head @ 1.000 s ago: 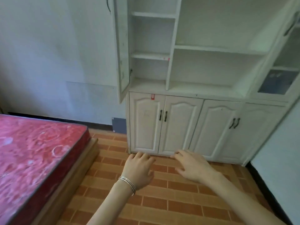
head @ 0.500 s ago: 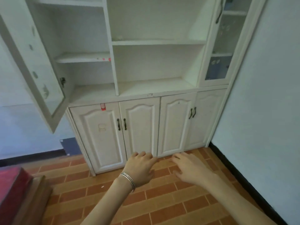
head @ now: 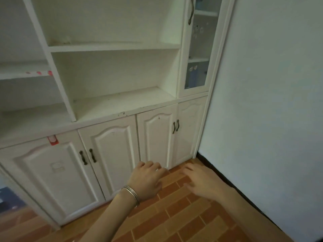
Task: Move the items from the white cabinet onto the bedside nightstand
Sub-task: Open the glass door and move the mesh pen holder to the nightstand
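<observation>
Now, your left hand [head: 146, 182] and right hand [head: 201, 182] hovered empty before the white cabinet [head: 111, 105].
Both hung over the brick-tiled floor [head: 174, 217], fingers loosely spread and gripping nothing, with bangles [head: 132, 193] on the left wrist. Farther up, blurred blue items [head: 194, 76] sat behind the glass door [head: 199, 41] at the cabinet's right.

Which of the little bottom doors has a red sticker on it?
The far-left lower door: a red sticker sits at its top edge. The other three are plain white.
</observation>
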The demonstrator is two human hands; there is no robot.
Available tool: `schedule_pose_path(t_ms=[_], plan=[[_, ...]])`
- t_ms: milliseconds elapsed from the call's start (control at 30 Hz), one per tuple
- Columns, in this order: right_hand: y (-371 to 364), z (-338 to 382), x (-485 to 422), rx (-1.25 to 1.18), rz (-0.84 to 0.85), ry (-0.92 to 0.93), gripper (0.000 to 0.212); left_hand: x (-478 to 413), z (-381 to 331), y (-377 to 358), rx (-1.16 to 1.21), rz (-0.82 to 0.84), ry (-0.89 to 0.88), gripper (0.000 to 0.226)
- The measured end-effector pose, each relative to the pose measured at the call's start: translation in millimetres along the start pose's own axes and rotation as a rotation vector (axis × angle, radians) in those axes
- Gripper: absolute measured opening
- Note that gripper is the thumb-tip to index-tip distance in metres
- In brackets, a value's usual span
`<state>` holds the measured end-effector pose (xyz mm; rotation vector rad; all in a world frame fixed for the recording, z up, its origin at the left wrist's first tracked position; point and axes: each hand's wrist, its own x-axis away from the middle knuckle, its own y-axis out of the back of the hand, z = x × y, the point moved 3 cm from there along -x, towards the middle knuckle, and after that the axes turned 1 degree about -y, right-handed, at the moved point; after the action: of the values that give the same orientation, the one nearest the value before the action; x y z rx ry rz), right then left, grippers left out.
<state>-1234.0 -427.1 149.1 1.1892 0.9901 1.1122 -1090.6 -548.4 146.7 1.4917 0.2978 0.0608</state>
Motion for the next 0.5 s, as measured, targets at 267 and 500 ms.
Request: schedule_pose_path(t_ms=[267, 500], plan=[[61.3, -138.1, -76.8, 0.052, -0.066, 0.023, 0.043, -172.0, 2.8, 9.7, -0.061, -0.043, 0.064, 0.044], [108.5, -238.9, -124.0, 0.092, -0.076, 0.036, 0.045, -279.0, 16.4, 27.4, -0.017, -0.193, 0.126, 0.042]])
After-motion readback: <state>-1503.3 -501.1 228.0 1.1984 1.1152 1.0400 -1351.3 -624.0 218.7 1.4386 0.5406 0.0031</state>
